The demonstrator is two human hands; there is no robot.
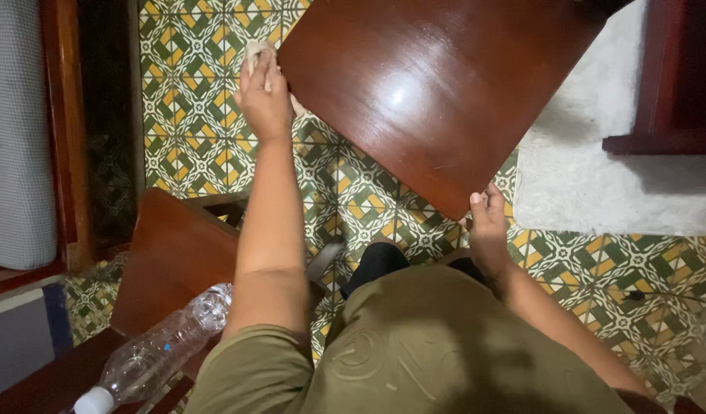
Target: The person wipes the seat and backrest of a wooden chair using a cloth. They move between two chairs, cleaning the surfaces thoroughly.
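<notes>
Your left hand (264, 96) reaches out to the far left corner of the wooden table (437, 88), its fingers curled shut around a pale cloth (257, 52) that it presses against the table's edge. Only a crumpled bit of the cloth shows above your knuckles. Your right hand (487, 222) is at the near corner of the same table, fingers bent and gripping the edge from below, thumb up against the rim. The table top is dark red-brown and glossy, with a bright spot of light near its middle, and it stands turned at an angle over the green, yellow and white patterned floor tiles (192, 100). A white rug (591, 176) lies under the table's right side, beside a dark wooden piece of furniture (675, 77). Down at your left, a clear plastic bottle (157, 349) with a white cap lies on its side on a smaller brown wooden stool (173, 253); the cap is on, and you cannot tell whether any liquid is inside. A grey cushion (16, 130) in a wooden frame sits at the far left.
</notes>
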